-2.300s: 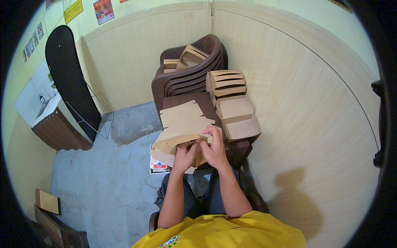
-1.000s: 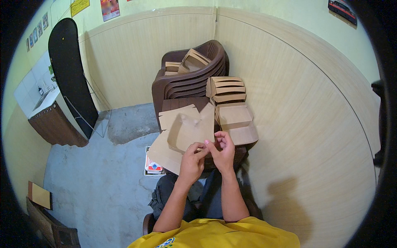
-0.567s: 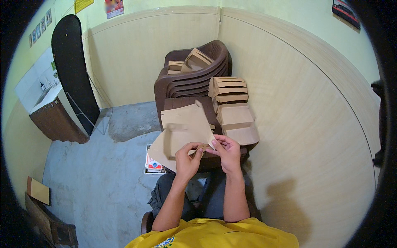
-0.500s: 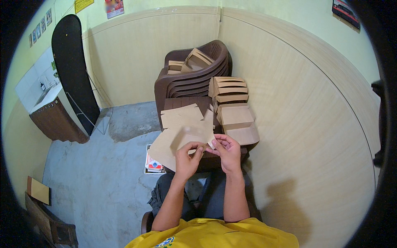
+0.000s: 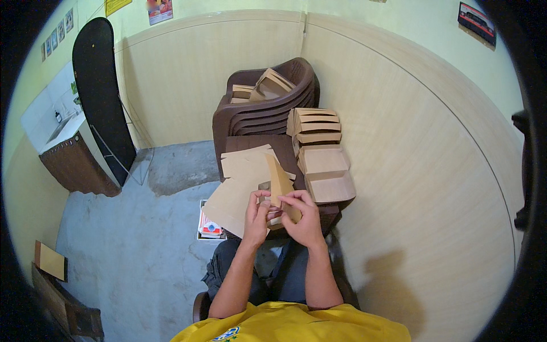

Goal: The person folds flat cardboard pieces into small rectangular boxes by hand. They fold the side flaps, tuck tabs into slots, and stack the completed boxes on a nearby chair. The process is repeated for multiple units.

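Note:
Between my hands is a partly folded brown cardboard box (image 5: 278, 179), one long panel standing up toward the far side. My left hand (image 5: 257, 218) grips its near left corner, fingers bent around the edge. On the other side my right hand (image 5: 303, 218) pinches the near edge of the raised panel. The fingers hide much of the corner folds. Flat cardboard blanks (image 5: 232, 199) lie just left of and beyond the box, on a brown plastic seat (image 5: 277, 145).
Right of the blanks sit an open cardboard tray box (image 5: 325, 159) and a nested stack of folded boxes (image 5: 317, 126). Stacked brown armchairs (image 5: 250, 117) behind hold more boxes. A white container (image 5: 212, 233) stands on the floor at left. A panelled wall (image 5: 410, 142) borders the right.
The cardboard in my hands has turned, and its long panel now stands upright. My right hand has shifted down and left, its fingers reaching over the panel's edge.

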The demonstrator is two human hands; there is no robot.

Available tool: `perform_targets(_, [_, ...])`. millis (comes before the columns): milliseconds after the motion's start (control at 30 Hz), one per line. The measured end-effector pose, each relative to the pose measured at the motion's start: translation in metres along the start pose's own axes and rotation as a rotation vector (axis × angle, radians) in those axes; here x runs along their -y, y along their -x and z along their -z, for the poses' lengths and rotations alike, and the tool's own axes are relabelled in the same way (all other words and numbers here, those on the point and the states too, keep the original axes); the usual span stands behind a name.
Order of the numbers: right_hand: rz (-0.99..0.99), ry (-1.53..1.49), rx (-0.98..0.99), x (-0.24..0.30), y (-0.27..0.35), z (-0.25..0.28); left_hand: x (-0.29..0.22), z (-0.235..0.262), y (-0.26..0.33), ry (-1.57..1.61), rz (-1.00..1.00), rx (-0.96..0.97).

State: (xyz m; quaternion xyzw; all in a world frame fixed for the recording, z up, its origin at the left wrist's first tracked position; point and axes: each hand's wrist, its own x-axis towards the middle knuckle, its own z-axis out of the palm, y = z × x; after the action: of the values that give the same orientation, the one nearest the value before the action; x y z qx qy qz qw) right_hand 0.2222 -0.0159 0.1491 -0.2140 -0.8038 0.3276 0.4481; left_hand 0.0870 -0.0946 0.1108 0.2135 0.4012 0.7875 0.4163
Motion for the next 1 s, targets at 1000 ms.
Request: perform_targets(1000, [-0.165, -0.173, -0.114, -0.01, 0.011, -0.022, -0.012, 0.011, -0.001, -0.707, -0.22, 0.021])
